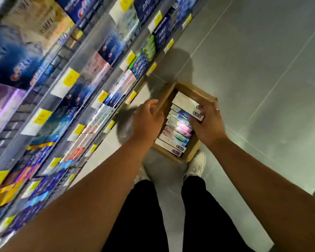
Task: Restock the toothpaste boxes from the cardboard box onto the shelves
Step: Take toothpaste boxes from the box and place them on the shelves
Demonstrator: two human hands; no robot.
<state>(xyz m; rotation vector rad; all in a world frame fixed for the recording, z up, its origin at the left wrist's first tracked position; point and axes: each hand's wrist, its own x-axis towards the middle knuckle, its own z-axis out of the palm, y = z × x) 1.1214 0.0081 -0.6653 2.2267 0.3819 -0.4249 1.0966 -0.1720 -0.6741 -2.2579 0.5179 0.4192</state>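
right hand (pixel 207 124): grip closed on the top toothpaste box (pixel 186 104), lying ten-to-four o'clock. left hand (pixel 147 119) at its nine o'clock, grip unclear.

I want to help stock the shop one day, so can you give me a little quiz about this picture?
1. True or false: the cardboard box stands on a shelf.
2. Which hand grips the white toothpaste box? A) left B) right C) neither
3. Fill in the gap: the price tags are mostly ____ in colour.

Key
1. False: it stands on the floor.
2. B: the right hand has its fingers curled round that box.
3. Yellow.
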